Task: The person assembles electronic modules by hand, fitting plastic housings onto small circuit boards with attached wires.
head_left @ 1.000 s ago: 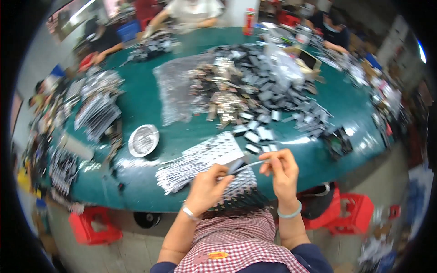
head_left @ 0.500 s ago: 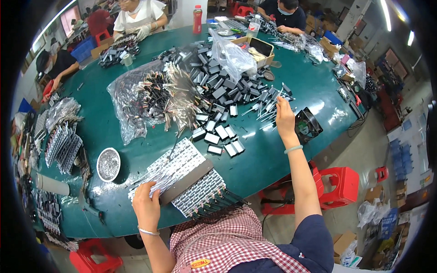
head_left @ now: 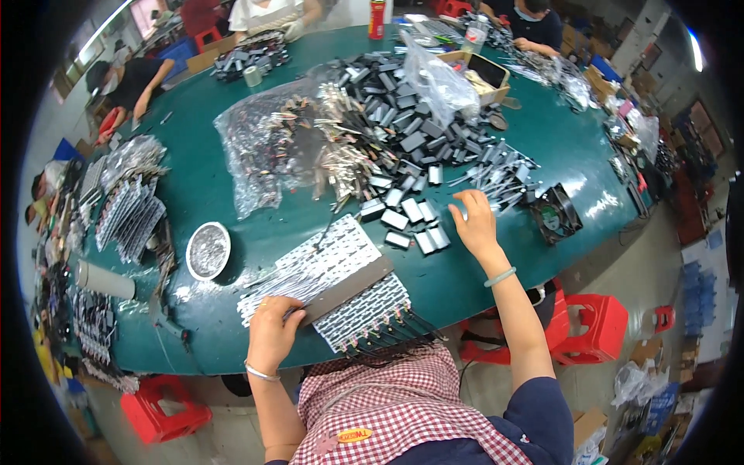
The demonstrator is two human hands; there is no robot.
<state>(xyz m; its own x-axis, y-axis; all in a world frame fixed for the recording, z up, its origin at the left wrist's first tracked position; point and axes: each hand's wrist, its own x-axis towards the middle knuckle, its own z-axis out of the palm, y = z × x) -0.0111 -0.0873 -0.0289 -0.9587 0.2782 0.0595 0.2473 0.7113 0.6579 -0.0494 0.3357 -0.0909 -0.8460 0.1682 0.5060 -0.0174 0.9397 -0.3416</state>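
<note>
My left hand [head_left: 273, 329] is closed at the near left edge of a white board with dark markings [head_left: 364, 314], beside the end of a flat grey-brown strip [head_left: 349, 291]. Thin white leads [head_left: 291, 280] lie across the board by its fingertips; what exactly they pinch is hidden. My right hand [head_left: 474, 223] hovers with thumb and fingers apart and nothing visible between them. Just left of it lie small black cases with white faces [head_left: 428, 239]. Beyond it is a loose heap of thin grey leads [head_left: 504, 177].
A big heap of black cases [head_left: 415, 139] and a plastic bag of wired parts [head_left: 267, 155] fill the middle of the green table [head_left: 194, 325]. A white bowl [head_left: 225, 232] stands left, a black fan [head_left: 555, 215] right. Other people work across the table; red stools [head_left: 593, 329] stand beside it.
My right hand has come back from the heap of thin leads toward the black cases, and its fingers have spread. My left hand stays at the board's edge. The whole view has shifted.
</note>
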